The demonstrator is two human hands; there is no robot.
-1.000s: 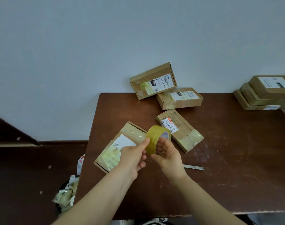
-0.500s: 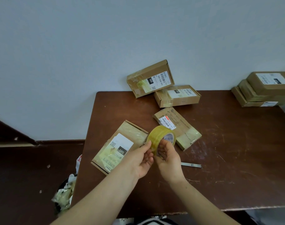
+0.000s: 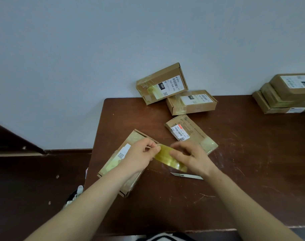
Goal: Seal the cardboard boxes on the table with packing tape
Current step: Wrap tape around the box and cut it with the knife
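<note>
Pale wall (image 3: 96,49) fills the background above a dark floor (image 3: 26,188) at the left, where a bin of wrappers (image 3: 73,197) stands just beside the brown counter (image 3: 235,188). A flat labelled box (image 3: 113,162) lies at an angle near the counter's left edge, partly under the left hand (image 3: 141,157), whose grip pinches the end of the yellow tape (image 3: 167,157). The tape, blurred, is just above the counter between the hands. The right hand (image 3: 191,159) has its grip curled on the roll. A small cutter (image 3: 186,176) lies just below it. Behind are a red-labelled box (image 3: 191,134) and two boxes by the wall (image 3: 191,102), one tilted on the other. A stack of boxes (image 3: 287,94) sits far right.
</note>
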